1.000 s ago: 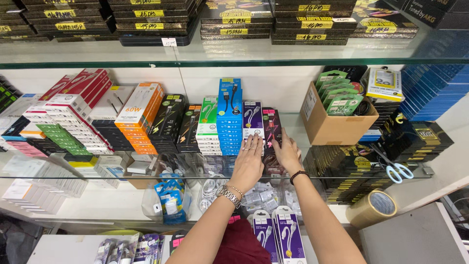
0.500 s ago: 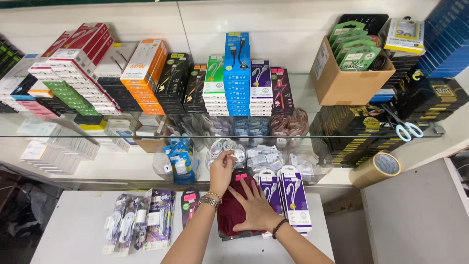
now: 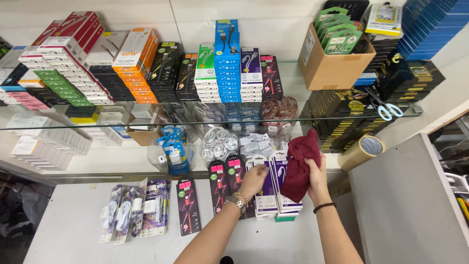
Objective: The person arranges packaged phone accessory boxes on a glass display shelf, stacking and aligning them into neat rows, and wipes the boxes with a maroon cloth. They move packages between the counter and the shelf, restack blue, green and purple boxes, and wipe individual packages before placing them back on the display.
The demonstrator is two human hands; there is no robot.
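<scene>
Flat purple-and-white cable packages (image 3: 273, 188) stacked on the white table, under the left hand (image 3: 254, 178); black packages with pink tags (image 3: 227, 178) just left of them; one more black package (image 3: 188, 205) lying apart further left, beside a fan of clear blister packs (image 3: 134, 208). On the glass shelf above: blue boxes (image 3: 227, 63) stacked tallest in the middle, green-and-white boxes (image 3: 205, 73) to their left, orange boxes (image 3: 137, 61), red-and-white boxes (image 3: 63, 41) at far left. Brown cardboard box (image 3: 327, 66) filled with green packages (image 3: 339, 34) on the right; black-and-gold boxes (image 3: 342, 120) stacked below it.
</scene>
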